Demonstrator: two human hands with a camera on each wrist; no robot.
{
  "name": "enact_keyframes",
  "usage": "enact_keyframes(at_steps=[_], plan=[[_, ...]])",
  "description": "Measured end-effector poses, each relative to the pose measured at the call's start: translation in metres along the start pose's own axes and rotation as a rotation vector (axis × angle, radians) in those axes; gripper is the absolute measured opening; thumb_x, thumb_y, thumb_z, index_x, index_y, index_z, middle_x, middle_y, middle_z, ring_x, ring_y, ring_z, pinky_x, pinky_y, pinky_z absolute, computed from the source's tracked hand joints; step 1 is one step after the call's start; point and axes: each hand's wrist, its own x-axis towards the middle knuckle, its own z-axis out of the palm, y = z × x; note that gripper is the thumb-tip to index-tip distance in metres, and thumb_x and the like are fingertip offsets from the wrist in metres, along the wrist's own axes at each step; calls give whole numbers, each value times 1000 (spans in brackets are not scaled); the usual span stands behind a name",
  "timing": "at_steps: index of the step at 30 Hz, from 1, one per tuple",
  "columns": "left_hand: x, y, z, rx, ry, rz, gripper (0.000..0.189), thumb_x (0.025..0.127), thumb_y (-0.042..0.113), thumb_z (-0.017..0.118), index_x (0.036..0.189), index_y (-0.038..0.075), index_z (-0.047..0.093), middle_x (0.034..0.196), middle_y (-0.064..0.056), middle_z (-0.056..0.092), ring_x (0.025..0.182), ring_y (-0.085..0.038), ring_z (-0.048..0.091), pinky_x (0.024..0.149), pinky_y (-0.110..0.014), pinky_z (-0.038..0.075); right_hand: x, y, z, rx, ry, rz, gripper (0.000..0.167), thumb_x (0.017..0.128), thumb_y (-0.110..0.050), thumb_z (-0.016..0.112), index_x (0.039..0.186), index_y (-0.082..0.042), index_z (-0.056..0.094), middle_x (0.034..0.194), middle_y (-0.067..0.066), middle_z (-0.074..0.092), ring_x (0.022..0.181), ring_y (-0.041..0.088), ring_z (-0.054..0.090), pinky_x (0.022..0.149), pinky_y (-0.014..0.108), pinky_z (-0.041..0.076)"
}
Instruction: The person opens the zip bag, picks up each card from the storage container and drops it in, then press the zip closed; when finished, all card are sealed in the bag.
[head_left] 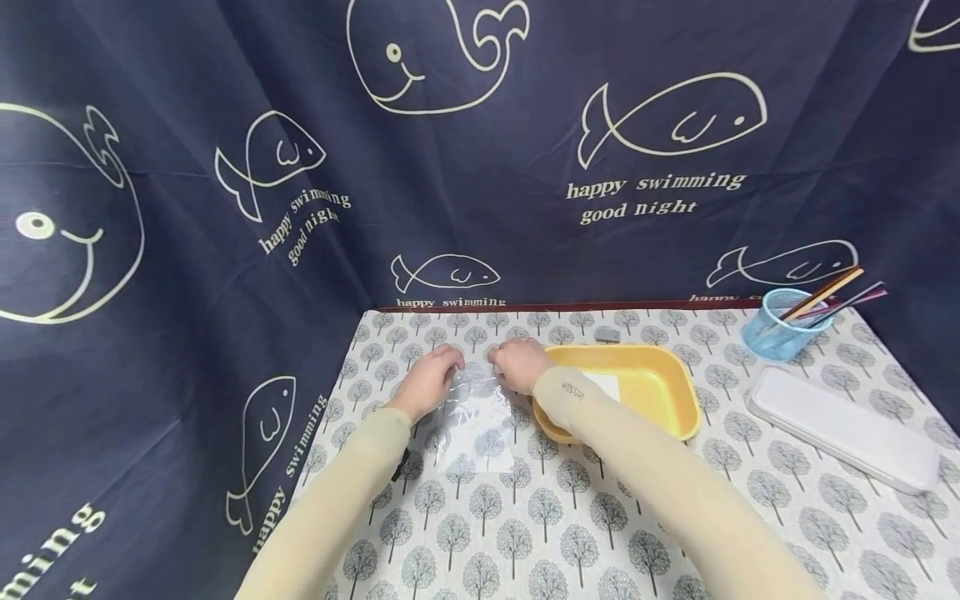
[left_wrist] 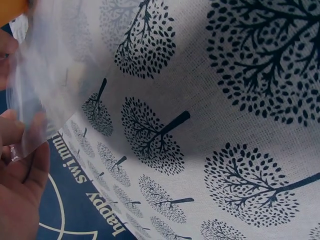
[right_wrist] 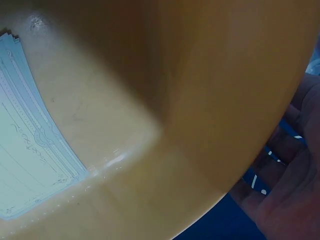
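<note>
And here's the clear plastic bag (head_left: pixel 476 437), spread between the two hands over the tree-print tablecloth (head_left: pixel 555 550), just left of the yellow tub (head_left: pixel 663 392)! The left hand (head_left: pixel 433 379) has one top corner pinched between thumb and finger; the left wrist view shows that grasp close up. Across the top edge, the right hand (head_left: pixel 521 365) takes the other corner in its fingertips, right beside the tub's rim. The plastic runs down from both hands toward the near side; whether its lower edge touches the cloth, I can't tell.

The right sleeve (head_left: pixel 645 450) crosses over the tub, and inside lies a stack of printed paper cards (right_wrist: pixel 35 150), slightly fanned. Behind the tub, a small grey block (head_left: pixel 607 335). Over on the right, a blue cup (head_left: pixel 771 333) with thin sticks (head_left: pixel 825 296) leaning out of it, and nearer, a long white case (head_left: pixel 847 429) lying at a slant. Backing it all, a navy curtain (head_left: pixel 480 200) with whales and fish!
</note>
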Motion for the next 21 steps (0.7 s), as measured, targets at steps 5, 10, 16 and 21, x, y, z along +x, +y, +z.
enact_keyframes(at_steps=[5, 10, 16, 21], plan=[[-2, -1, 0, -28, 13, 12, 24, 92, -11, 66, 103, 10, 68, 107, -2, 67, 101, -23, 67, 97, -37, 54, 0, 3, 0, 31, 8, -16, 5, 94, -12, 77, 98, -15, 76, 90, -1, 75, 85, 19, 70, 84, 38, 58], [-6, -2, -2, -60, 26, 22, 16, 95, -5, 68, 105, 7, 71, 110, -4, 70, 106, -23, 68, 100, -37, 53, -3, 6, -4, 46, 26, -27, 2, 94, -13, 76, 96, -14, 76, 89, 1, 75, 83, 21, 70, 79, 40, 60], [-13, 1, -9, -68, 26, 1, 8, 99, 4, 69, 104, 8, 73, 109, -1, 70, 103, -20, 67, 100, -37, 52, -14, 9, -20, 124, 35, -35, 9, 94, -12, 77, 86, -15, 73, 84, -2, 71, 79, 17, 66, 75, 37, 57], [-16, 10, -18, -29, 70, 46, 5, 99, 8, 70, 100, 12, 71, 106, 1, 69, 101, -19, 66, 99, -38, 52, -28, 11, -37, 207, 44, -54, 13, 93, -11, 78, 82, -14, 72, 80, -4, 69, 74, 14, 62, 74, 34, 56]])
